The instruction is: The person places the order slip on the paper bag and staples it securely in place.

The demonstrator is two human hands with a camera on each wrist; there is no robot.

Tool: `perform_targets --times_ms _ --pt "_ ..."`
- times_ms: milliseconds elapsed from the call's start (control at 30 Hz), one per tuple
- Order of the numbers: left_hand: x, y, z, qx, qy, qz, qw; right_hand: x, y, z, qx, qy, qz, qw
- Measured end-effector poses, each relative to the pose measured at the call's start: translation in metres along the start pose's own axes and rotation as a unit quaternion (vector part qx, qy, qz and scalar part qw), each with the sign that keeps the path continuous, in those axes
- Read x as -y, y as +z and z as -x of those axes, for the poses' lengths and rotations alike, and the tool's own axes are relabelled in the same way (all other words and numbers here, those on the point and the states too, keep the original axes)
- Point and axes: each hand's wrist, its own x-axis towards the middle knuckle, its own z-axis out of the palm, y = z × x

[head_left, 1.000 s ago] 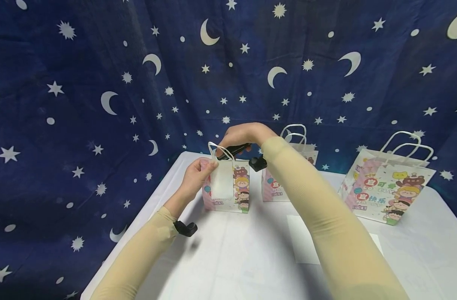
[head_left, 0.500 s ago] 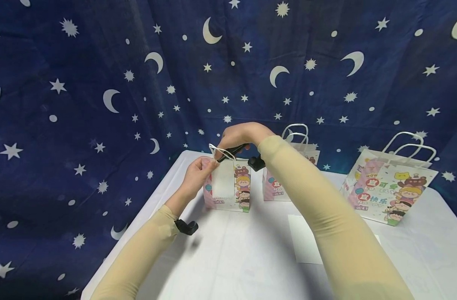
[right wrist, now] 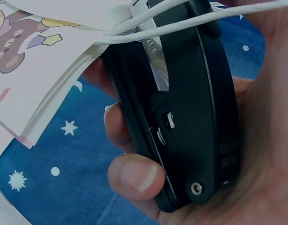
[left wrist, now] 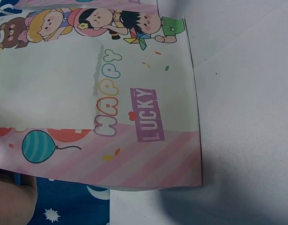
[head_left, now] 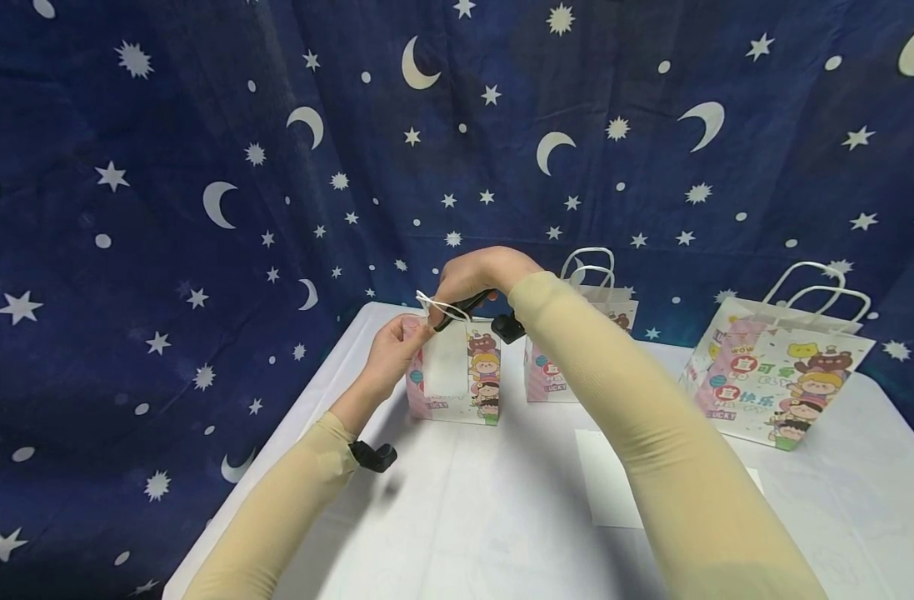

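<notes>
From my head view, the right hand (head_left: 477,277) grips a black stapler (right wrist: 200,98) at the leftmost paper bag's (head_left: 485,375) top edge; the left hand (head_left: 392,354) pinches a white sheet (head_left: 446,362) against that bag, upright on the table (head_left: 457,508).

Smooth paper bag (head_left: 485,379) at head view's centre, matt plastic-looking stapler (right wrist: 197,103) with shiny metal strip (right wrist: 158,68), cloth-covered counter (head_left: 464,517), creased cloth backdrop (head_left: 501,50) across top.
</notes>
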Motion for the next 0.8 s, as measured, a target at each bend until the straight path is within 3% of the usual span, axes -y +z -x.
perform_targets --times_ms 500,800 --pt "-0.002 0.000 0.000 -0.010 0.003 0.009 0.9999 0.012 0.001 0.000 -0.002 0.018 0.051 0.9986" --pt "-0.003 0.004 0.003 -0.002 -0.005 -0.020 0.9998 0.010 0.007 0.003 -0.008 0.032 0.051 0.9982"
